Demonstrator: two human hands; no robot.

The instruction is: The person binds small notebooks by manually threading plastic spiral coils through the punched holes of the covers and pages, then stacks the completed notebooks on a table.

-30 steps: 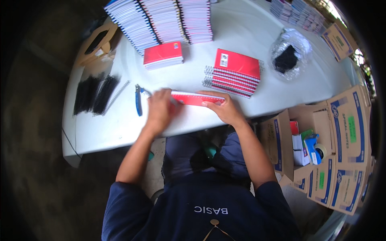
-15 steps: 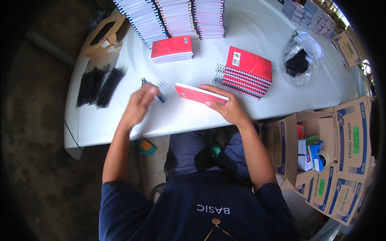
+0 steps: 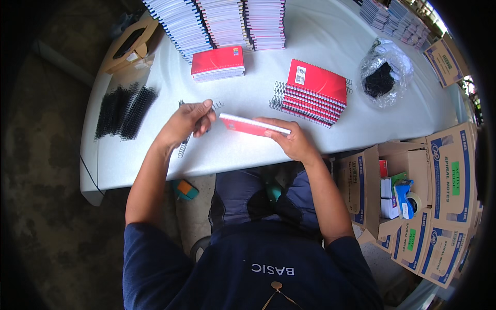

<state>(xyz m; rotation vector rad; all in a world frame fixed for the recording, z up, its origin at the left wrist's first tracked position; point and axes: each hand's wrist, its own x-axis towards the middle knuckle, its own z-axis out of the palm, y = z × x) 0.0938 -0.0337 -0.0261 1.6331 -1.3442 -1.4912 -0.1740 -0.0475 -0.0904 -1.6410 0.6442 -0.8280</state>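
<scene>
My right hand point(image 3: 295, 140) grips an unbound red notebook point(image 3: 247, 126) by its right end, thumb on the near side, tilted so the white page edge faces up. My left hand point(image 3: 190, 123) is closed around a dark wire spiral coil point(image 3: 182, 150); one end sticks out below the palm, the other beyond the fingertips. It hovers left of the notebook, apart from it. Pliers point(image 3: 181, 103) lie on the table behind my left hand, mostly hidden by it.
Loose black coils point(image 3: 124, 112) lie at the left. A short red notebook stack point(image 3: 217, 61) stands before tall page stacks point(image 3: 265, 26). Bound red notebooks point(image 3: 316, 87) are piled right of centre. A plastic bag point(image 3: 385, 75) sits farther right; an open carton point(image 3: 369, 186) stands beside the table.
My left hand, blurred before, has closed on a spiral coil that now shows on both sides of it. The notebook in my right hand has shifted slightly left and tipped.
</scene>
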